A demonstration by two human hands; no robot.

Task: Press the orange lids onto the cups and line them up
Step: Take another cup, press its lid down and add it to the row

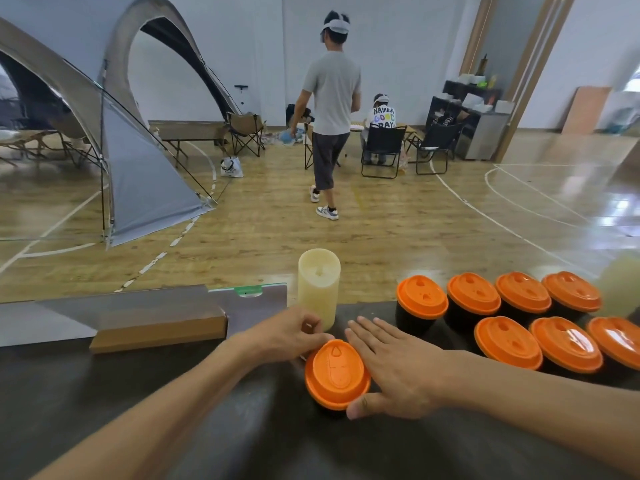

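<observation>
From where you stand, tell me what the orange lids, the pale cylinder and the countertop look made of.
Orange lid: moulded plastic, semi-matte, with embossed sip hole and stepped rim. Pale cylinder: waxy cream, faintly translucent, probably a candle or a plastic imitation. Countertop: dark, smooth, soft sheen; laminate or stone, cannot tell which.

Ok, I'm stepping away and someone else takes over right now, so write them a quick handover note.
Left hand: fingers curled at the far left rim of the near cup's orange lid.
Right hand: open, fingers straight, along the lid's right side, thumb at its near rim.
Done: seven lidded cups stand in two rows at the right of the dark table, four behind, three in front.
Left: press this lid fully down, then move the cup into line with the front row.
</observation>
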